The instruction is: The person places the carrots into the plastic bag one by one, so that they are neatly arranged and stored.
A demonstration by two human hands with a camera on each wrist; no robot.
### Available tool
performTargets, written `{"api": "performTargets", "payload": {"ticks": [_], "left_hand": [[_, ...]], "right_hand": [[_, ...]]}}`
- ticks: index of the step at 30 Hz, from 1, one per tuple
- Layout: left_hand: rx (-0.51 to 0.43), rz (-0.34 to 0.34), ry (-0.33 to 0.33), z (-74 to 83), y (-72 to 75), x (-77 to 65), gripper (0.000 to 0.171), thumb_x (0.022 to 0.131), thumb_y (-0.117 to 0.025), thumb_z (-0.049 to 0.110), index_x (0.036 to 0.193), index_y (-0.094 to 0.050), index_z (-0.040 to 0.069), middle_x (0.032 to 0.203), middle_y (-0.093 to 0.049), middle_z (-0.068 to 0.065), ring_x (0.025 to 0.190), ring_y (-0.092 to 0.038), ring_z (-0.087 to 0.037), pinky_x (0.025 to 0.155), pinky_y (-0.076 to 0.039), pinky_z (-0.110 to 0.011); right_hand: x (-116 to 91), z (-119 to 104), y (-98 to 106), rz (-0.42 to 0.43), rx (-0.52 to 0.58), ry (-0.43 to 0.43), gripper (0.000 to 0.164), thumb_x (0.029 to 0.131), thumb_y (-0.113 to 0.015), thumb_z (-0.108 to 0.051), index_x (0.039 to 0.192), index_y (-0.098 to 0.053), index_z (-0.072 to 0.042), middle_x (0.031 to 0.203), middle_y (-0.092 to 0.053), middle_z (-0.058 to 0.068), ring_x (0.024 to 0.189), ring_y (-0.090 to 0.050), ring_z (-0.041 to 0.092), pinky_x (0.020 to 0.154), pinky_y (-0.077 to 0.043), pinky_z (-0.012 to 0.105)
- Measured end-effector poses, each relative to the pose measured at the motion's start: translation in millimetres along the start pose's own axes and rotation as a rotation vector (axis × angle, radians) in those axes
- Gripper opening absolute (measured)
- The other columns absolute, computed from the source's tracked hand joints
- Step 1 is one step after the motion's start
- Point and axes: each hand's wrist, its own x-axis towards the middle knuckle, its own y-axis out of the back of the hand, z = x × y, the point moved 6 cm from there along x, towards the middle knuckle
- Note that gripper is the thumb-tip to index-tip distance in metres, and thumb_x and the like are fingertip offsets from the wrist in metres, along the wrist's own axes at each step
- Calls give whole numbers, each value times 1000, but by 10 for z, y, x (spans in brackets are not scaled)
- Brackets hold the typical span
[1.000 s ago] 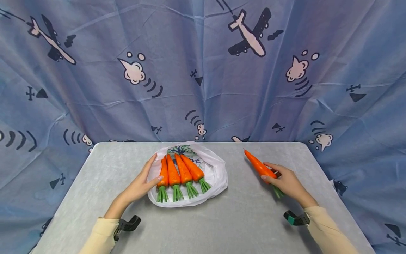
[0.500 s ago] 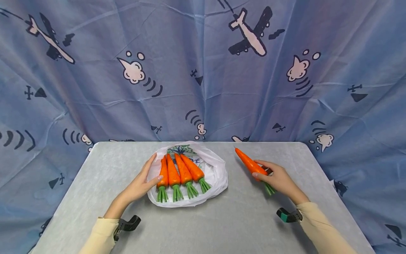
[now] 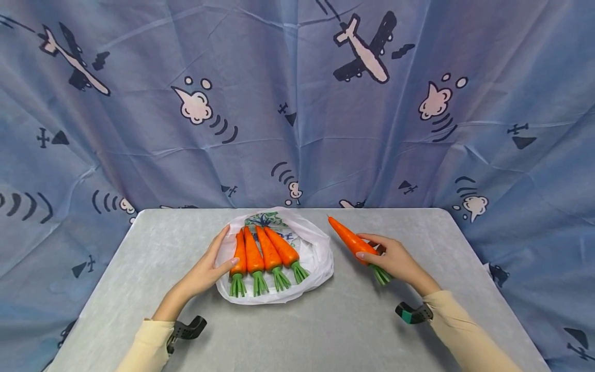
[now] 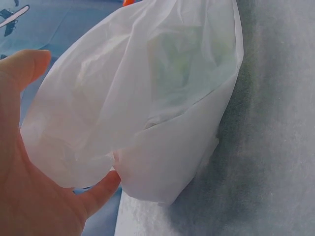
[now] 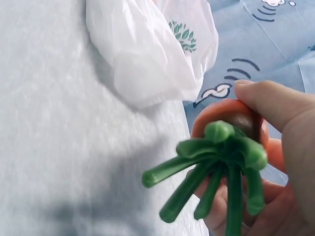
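A white plastic bag (image 3: 321, 261) with a green print lies on the table, its wide mouth facing up. Several orange carrots (image 3: 254, 256) with green stalk ends lie side by side in it. My left hand (image 3: 206, 271) rests against the bag's left side, fingers spread and thumb over the rim. That bag wall (image 4: 162, 157) fills much of the left wrist view. To the right of the bag, my right hand (image 3: 395, 258) grips another carrot (image 3: 349, 239) near its stalk end, thin tip pointing up and left. Its green stalks (image 5: 216, 167) face the right wrist camera.
The grey-white table (image 3: 297, 336) reaches back to a blue curtain (image 3: 260, 103) printed with airplanes. Black straps with small devices sit on both wrists, one a wrist camera (image 3: 413, 313) on the right.
My right hand has moved left with its carrot, closer to the bag. The left hand, the bag and the carrots inside stay as they were.
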Motion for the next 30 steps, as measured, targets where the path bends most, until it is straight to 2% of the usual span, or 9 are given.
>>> {"api": "performTargets", "payload": {"ticks": [6,17,30], "left_hand": [[-10,1,-9,33,5,-1,86,98,-61,32,161,-4,26,168,-4,-16,153,-9,-44,118,-13,-71],[-14,2,-22,34,1,-6,86,98,-62,30,161,-4,26,168,-4,-15,153,-8,-44,118,-13,-71],[-5,3,-25,18,-4,-4,84,98,-61,31,161,-4,28,168,-4,-14,153,-8,-44,118,-13,-71]], "right_hand": [[32,-126,-72,-29,23,40,57,86,-74,-43,136,-61,-19,109,-68,10,76,-56,16,60,-46,23],[101,-297,-191,-58,10,104,54,86,-74,-43,133,-63,-20,105,-68,5,81,-55,15,68,-48,24],[193,-471,-343,-104,4,110,56,85,-75,-45,134,-63,-19,102,-67,4,76,-55,14,62,-47,24]]}}
